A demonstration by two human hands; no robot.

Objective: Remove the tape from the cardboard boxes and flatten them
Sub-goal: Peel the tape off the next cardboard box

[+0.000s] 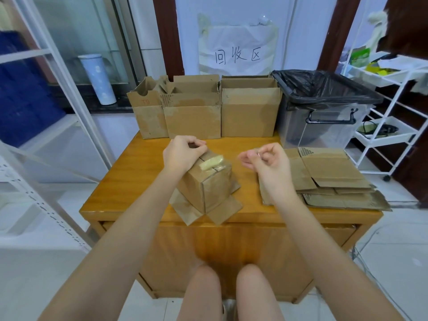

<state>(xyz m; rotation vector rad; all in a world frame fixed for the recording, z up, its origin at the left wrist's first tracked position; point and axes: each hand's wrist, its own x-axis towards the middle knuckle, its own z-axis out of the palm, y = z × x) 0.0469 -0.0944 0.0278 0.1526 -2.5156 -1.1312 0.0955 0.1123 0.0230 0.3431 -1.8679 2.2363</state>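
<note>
Box: we see the small brown cardboard box [205, 184] at frame centre on the orange wooden table [129, 177], bottom flaps splayed, yellowish tape strip [212, 162] across its top.
Left hand: our left hand [181, 154] rests on the box's upper left edge, fingers curled, pinching there.
Right hand: our right hand [266, 162] hovers right of the box, apart from it, fingertips pinched together; whether they hold tape we cannot tell.
Surroundings: flattened cardboard stack [328, 177] at right; three open boxes [203, 112] behind.

We are seeing brown cardboard boxes [249, 107] sitting on an orange-brown wooden table [129, 181]. A black bag [324, 86] is lining the clear bin [324, 133], and yellowish tape [212, 162] is showing on the small box [206, 184].
</note>
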